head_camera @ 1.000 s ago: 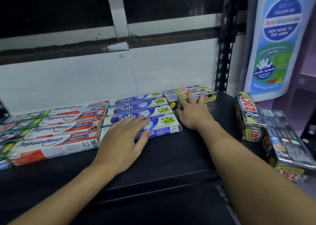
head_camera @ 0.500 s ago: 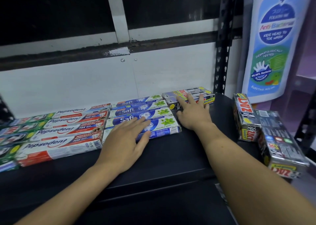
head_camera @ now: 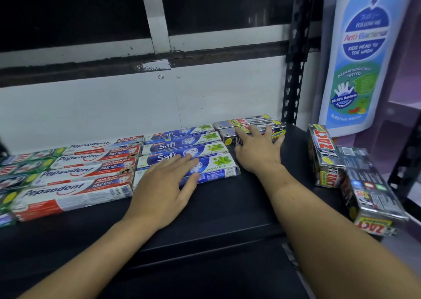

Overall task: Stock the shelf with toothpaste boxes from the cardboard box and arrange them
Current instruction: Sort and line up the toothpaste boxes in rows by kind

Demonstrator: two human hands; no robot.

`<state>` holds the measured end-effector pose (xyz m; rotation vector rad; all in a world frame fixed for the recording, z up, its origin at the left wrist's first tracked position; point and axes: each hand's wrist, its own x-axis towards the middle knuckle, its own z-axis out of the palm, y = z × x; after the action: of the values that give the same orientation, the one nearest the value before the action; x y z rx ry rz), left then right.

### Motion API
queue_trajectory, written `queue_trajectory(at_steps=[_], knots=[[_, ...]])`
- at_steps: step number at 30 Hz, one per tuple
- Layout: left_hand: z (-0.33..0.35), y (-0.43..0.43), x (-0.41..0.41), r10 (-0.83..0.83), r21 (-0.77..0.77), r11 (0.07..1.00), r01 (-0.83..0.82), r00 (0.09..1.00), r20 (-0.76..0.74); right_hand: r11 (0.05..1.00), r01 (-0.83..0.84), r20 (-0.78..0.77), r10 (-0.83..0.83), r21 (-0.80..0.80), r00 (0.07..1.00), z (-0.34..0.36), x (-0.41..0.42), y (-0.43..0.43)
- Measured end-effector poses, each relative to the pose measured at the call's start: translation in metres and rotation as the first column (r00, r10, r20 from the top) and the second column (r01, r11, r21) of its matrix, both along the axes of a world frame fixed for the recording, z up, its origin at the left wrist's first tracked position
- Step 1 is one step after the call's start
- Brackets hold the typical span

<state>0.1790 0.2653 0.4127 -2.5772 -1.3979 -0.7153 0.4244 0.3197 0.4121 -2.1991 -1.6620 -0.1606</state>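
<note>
**Both hands flat on boxes, bare shelf in front of the rows**

The black shelf spans the view. Its front edge passes under both forearms, and a broad bare strip lies open between that edge and the front row of boxes. A white back panel closes the rear. A black perforated upright post stands at the right rear corner, with a blue-and-white wash poster beyond it.

The Pepsodent boxes lie flat on the left half in rows from front to back. Their long axis runs left to right, parallel to the front edge. Green boxes lie just beside them at the far left, cut off by the frame. The Safi boxes lie the same way, their left ends meeting the Pepsodent right ends, and their front row sits further back.

The side Zact boxes lie near the shelf's right edge, long axis front to back, across the direction of the rows. Bare shelf separates them from the right forearm. The rear Zact boxes lie side by side by the back panel, long axis left to right, just right of the Safi rows.

The left hand rests flat on the front Safi box with straight fingers, grasping nothing. The right hand presses spread fingers on the nearer rear Zact box without curling round it.
</note>
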Motion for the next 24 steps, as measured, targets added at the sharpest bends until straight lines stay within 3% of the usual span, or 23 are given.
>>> queue_trajectory(at_steps=[9,14,18,21,24], knots=[[0.001,0.001,0.0,-0.008,-0.014,1.0,0.009,1.0,0.022,0.999,-0.038,0.029,0.038,0.017,0.999,0.005,0.0,-0.008],[0.001,0.0,-0.002,-0.006,-0.016,1.0,0.006,1.0,0.014,0.934,-0.101,0.012,0.103,0.342,0.995,0.021,-0.013,-0.054],[0.0,0.001,-0.002,-0.009,-0.006,1.0,0.009,1.0,0.008,0.858,-0.032,0.056,0.003,0.513,0.998,0.035,-0.013,-0.118],[0.0,0.0,-0.002,-0.013,-0.001,1.0,0.013,1.0,0.009,0.905,0.151,0.107,-0.209,0.399,0.972,0.038,0.013,-0.151],[0.0,0.001,-0.001,-0.016,-0.001,1.0,0.016,1.0,-0.002,0.938,0.341,0.251,-0.344,0.059,0.905,0.034,0.035,-0.164]])
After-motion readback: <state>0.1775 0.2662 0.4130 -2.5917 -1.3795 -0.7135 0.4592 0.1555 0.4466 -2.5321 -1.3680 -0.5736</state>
